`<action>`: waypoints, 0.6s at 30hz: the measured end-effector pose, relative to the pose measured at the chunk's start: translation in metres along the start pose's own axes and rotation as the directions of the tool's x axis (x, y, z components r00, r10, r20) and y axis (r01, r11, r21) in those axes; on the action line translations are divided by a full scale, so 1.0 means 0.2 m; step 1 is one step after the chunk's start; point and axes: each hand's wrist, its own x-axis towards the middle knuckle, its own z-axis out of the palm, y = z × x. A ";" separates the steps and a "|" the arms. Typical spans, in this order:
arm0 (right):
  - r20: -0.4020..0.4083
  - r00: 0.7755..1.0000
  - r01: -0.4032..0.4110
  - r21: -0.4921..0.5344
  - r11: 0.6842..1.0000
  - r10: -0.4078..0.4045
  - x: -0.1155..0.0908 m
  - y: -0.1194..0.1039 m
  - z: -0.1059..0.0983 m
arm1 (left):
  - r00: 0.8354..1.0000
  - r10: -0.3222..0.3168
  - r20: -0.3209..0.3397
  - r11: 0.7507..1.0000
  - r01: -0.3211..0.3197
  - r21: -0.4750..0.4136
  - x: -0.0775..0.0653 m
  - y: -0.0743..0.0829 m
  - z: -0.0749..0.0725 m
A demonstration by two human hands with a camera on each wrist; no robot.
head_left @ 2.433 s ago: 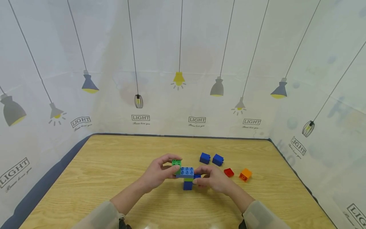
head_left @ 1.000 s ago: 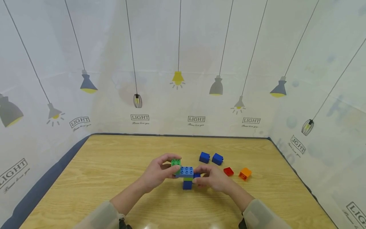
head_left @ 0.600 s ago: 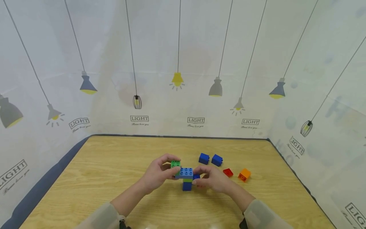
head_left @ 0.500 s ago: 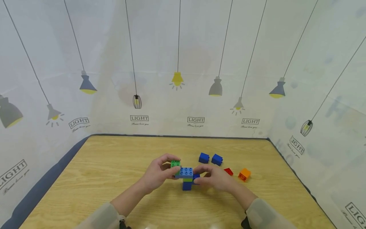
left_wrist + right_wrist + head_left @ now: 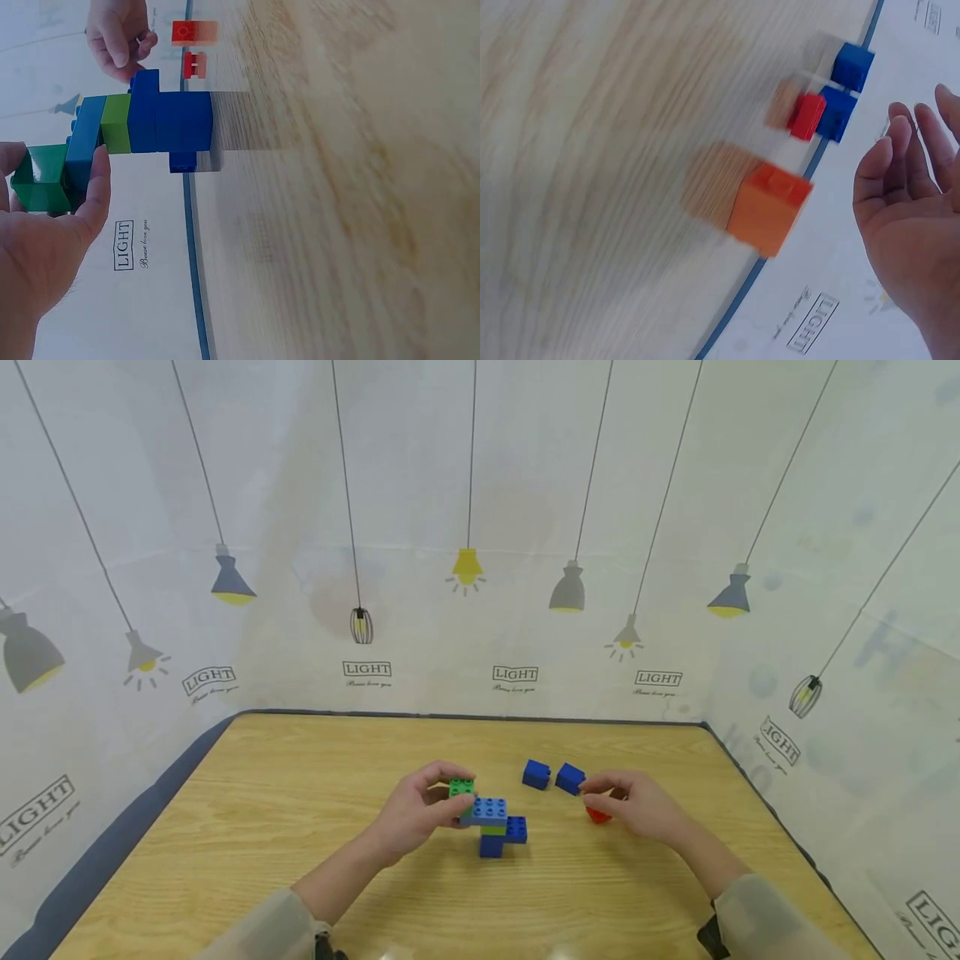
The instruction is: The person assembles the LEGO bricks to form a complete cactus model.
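In the head view my left hand (image 5: 411, 817) pinches the green brick (image 5: 461, 786) at the upper left of a small brick build. Under it runs a light blue brick (image 5: 490, 811), then a lime brick (image 5: 492, 830) and a dark blue brick (image 5: 491, 847) at the bottom. Another dark blue brick (image 5: 516, 829) juts out on the right. My right hand (image 5: 645, 806) hovers over the red brick (image 5: 597, 816), partly covering it; the right wrist view shows its fingers loosely bent, holding nothing, apart from the red brick (image 5: 808, 116).
Two dark blue bricks (image 5: 536, 774) lie behind the build, left of my right hand. The orange brick (image 5: 769, 214) stands on the table in the right wrist view; in the head view my right hand hides it. A printed curtain (image 5: 420, 510) surrounds the wooden table (image 5: 300, 768).
My right hand has let go of the dark blue brick at the build's right side and moved right, over the red brick. My left hand has kept its grip and place.
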 end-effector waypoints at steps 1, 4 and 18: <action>-0.011 1.000 -0.008 -0.021 1.000 0.007 -0.01 0.02 -0.02 | 1.000 0.000 0.001 1.000 0.000 0.000 0.00 0.00 0.00; -0.028 0.999 -0.016 -0.073 0.997 0.014 -0.03 0.06 -0.07 | 1.000 0.001 0.001 1.000 -0.001 0.002 0.00 0.00 0.00; -0.022 1.000 -0.022 -0.176 0.984 0.018 -0.02 0.17 -0.12 | 0.999 -0.034 -0.008 0.999 0.034 -0.003 0.00 0.01 0.00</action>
